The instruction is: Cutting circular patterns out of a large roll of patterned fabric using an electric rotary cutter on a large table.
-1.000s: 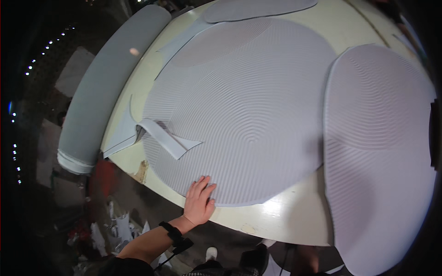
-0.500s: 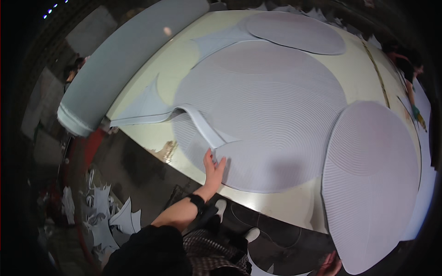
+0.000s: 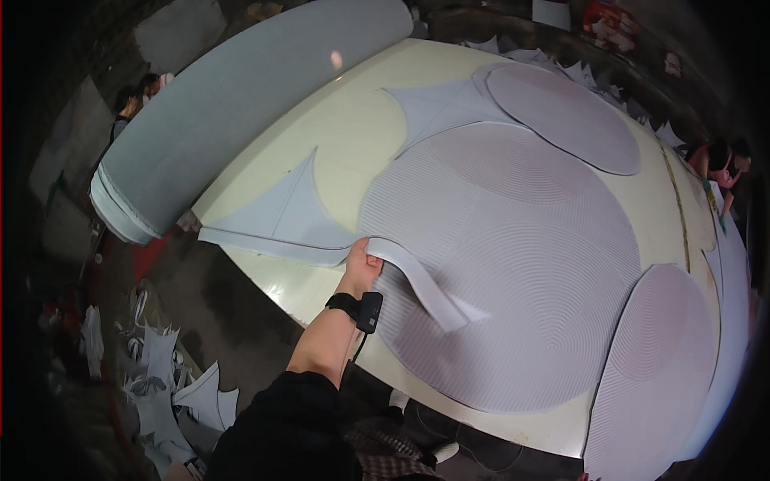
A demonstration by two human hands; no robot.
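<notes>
My left hand (image 3: 363, 263) is closed around a long, narrow grey offcut strip (image 3: 407, 268), near its middle. The strip's right end curves above a large grey round piece (image 3: 513, 321) with fine ridges and looks slightly blurred. To the left, the strip joins a pointed grey offcut (image 3: 277, 210) lying on the cream table (image 3: 345, 120). A reddish sliver at the lower edge, beside the oval grey piece (image 3: 662, 369) on the right, may be my right hand; its fingers are hidden.
A thick grey roll (image 3: 249, 104) lies along the table's far left side. Another ridged oval piece (image 3: 565, 116) is at the back. Offcuts (image 3: 160, 385) are heaped on the floor at lower left. A person (image 3: 718, 164) leans in at the far right; others are beyond the roll.
My left hand, open half a second ago, has moved forward and closed on the strip, lifting it. The view has shifted, and my right hand has almost left the picture.
</notes>
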